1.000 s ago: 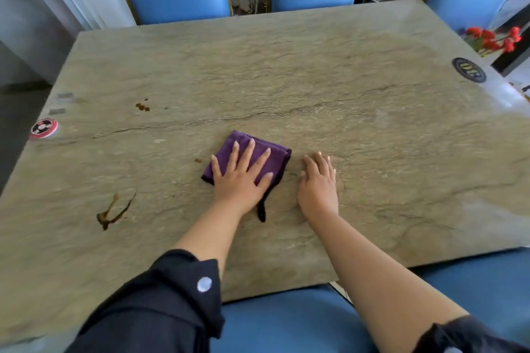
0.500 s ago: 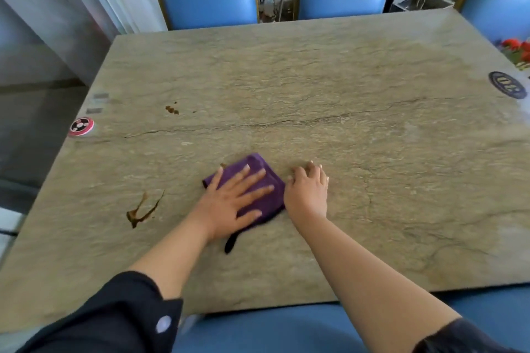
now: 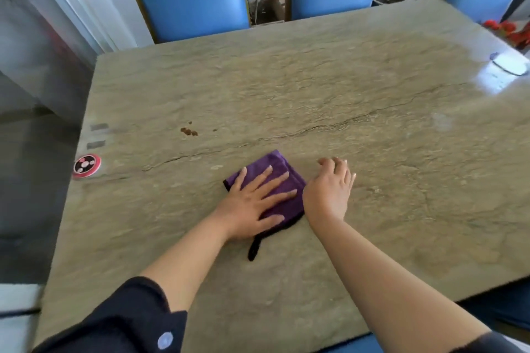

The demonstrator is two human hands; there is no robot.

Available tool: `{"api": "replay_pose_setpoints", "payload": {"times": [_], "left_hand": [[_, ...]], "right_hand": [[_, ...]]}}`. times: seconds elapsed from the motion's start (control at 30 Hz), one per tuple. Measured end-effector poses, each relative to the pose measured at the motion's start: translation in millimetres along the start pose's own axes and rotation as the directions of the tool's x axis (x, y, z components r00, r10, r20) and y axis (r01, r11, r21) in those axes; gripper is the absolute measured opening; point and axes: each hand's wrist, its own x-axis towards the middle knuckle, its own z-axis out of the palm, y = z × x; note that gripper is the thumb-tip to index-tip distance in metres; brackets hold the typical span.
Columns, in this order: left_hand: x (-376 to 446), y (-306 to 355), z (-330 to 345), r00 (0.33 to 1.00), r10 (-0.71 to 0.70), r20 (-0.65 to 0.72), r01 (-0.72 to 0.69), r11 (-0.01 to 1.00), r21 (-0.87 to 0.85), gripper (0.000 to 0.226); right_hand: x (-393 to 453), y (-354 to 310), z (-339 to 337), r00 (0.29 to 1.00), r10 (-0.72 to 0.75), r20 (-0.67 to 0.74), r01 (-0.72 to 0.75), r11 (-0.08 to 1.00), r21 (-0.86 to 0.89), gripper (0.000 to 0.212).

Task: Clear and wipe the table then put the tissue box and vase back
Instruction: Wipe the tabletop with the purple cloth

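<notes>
Pressing hand: the left hand [image 3: 252, 203] lies flat on the purple cloth [image 3: 282, 178], fingers spread wide, palm down.
Other hand: the right hand [image 3: 329, 190] rests on the table [image 3: 372, 129] just right of the cloth, touching its edge; fingers loosely curled, holding nothing.
Cloth: soft, napped fabric folded to a rough square; a dark trim runs along its near edge, and a black loop [image 3: 253, 248] trails toward the person, below the left wrist. Much of it is hidden under the left palm.
Table surface: matte greenish stone, veined, with a long dark crack running beyond the fingertips of both hands.
Stains: small brown specks [image 3: 189, 131] sit ahead and left of the left hand, well apart from the cloth.
Round disc: a red and black badge [image 3: 86, 165] at the table's edge, far left of the left hand.
Chairs: blue padded backs [image 3: 195, 0] with gilt frames stand beyond the far edge.
Cut off: red flowers [image 3: 507, 30] at the far right are cropped by the frame; their vessel cannot be seen.
Hard to make out: a glare-washed oval patch [image 3: 510, 64] far right.
Sleeve: dark cloth [image 3: 114, 321], pale button.
</notes>
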Motion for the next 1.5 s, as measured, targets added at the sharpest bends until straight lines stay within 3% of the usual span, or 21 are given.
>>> {"api": "replay_pose_setpoints", "payload": {"times": [0.07, 0.13, 0.2, 0.3, 0.43, 0.57, 0.63, 0.73, 0.83, 0.9, 0.97, 1.07, 1.13, 1.23, 1.3, 1.37, 1.5], "left_hand": [[-15.0, -23.1, -5.0, 0.997, 0.033, -0.073, -0.042, 0.991, -0.129, 0.053], [-28.1, -50.1, -11.2, 0.962, -0.139, -0.236, 0.094, 0.977, -0.191, 0.051], [-41.2, -84.5, -15.3, 0.861, -0.366, -0.354, 0.311, 0.928, -0.205, 0.052], [-57.0, -134.0, -16.3, 0.716, -0.615, -0.330, 0.582, 0.788, -0.203, 0.057], [-56.6, -175.9, -11.1, 0.612, -0.762, -0.213, 0.746, 0.645, -0.165, 0.074], [-54.8, -179.7, -4.9, 0.606, -0.747, -0.272, 0.748, 0.652, -0.125, 0.077], [-55.4, -179.0, -4.9, 0.615, -0.736, -0.283, 0.733, 0.666, -0.140, 0.077], [-54.8, -183.4, -8.4, 0.617, -0.734, -0.284, 0.722, 0.671, -0.168, 0.074], [-56.2, -201.6, -18.4, 0.590, -0.684, -0.428, 0.646, 0.719, -0.257, 0.058], [-57.1, -223.8, -25.2, 0.597, -0.674, -0.435, 0.638, 0.727, -0.253, 0.057], [-56.7, -239.9, -29.4, 0.593, -0.713, -0.375, 0.699, 0.686, -0.201, 0.066], [-53.2, -248.7, -21.7, 0.583, -0.740, -0.335, 0.747, 0.651, -0.137, 0.074], [-53.0, -249.2, -19.6, 0.584, -0.737, -0.340, 0.743, 0.654, -0.142, 0.073], [-52.7, -251.5, -18.7, 0.584, -0.734, -0.348, 0.735, 0.659, -0.157, 0.072], [-51.7, -252.1, -17.9, 0.576, -0.738, -0.351, 0.740, 0.654, -0.159, 0.072], [-49.8, -253.2, -19.2, 0.559, -0.752, -0.349, 0.741, 0.642, -0.197, 0.076], [-54.0, -252.1, -19.8, 0.524, -0.776, -0.351, 0.761, 0.612, -0.215, 0.080]], "right_hand": [[-22.4, -27.6, 9.4, 0.998, -0.029, -0.049, 0.029, 1.000, -0.012, 0.037], [-48.2, -54.3, 24.2, 0.997, -0.075, 0.001, 0.075, 0.994, -0.084, 0.037], [-72.2, -74.3, 44.3, 0.990, -0.088, 0.110, 0.102, 0.986, -0.128, 0.048], [-81.5, -88.6, 66.5, 0.976, -0.064, 0.210, 0.114, 0.965, -0.237, 0.060], [-32.1, -108.3, 78.4, 0.977, -0.082, 0.198, 0.139, 0.947, -0.290, 0.058], [37.4, -143.1, 97.9, 0.986, 0.113, 0.122, -0.072, 0.952, -0.296, 0.058], [58.9, -170.1, 113.1, 0.985, 0.126, 0.119, -0.088, 0.954, -0.287, 0.058], [48.9, -206.9, 134.1, 0.963, -0.141, 0.228, 0.200, 0.945, -0.260, 0.058], [23.7, -203.3, 138.6, 0.821, -0.454, 0.345, 0.542, 0.810, -0.225, 0.058], [31.4, -188.6, 130.1, 0.757, -0.544, 0.362, 0.638, 0.736, -0.228, 0.059], [58.7, -183.8, 126.5, 0.805, -0.489, 0.336, 0.583, 0.758, -0.293, 0.058], [107.8, -207.0, 136.4, 0.944, -0.216, 0.251, 0.297, 0.888, -0.352, 0.058], [133.0, -237.8, 153.5, 0.971, -0.105, 0.215, 0.173, 0.928, -0.329, 0.059], [150.3, -292.4, 182.2, 0.960, -0.125, 0.251, 0.203, 0.927, -0.316, 0.058], [144.9, -327.4, 201.9, 0.920, -0.240, 0.310, 0.333, 0.895, -0.295, 0.058], [129.0, -351.4, 216.5, 0.823, -0.403, 0.399, 0.524, 0.809, -0.264, 0.057], [112.1, -337.5, 210.2, 0.434, -0.693, 0.576, 0.887, 0.439, -0.140, 0.054]]}}
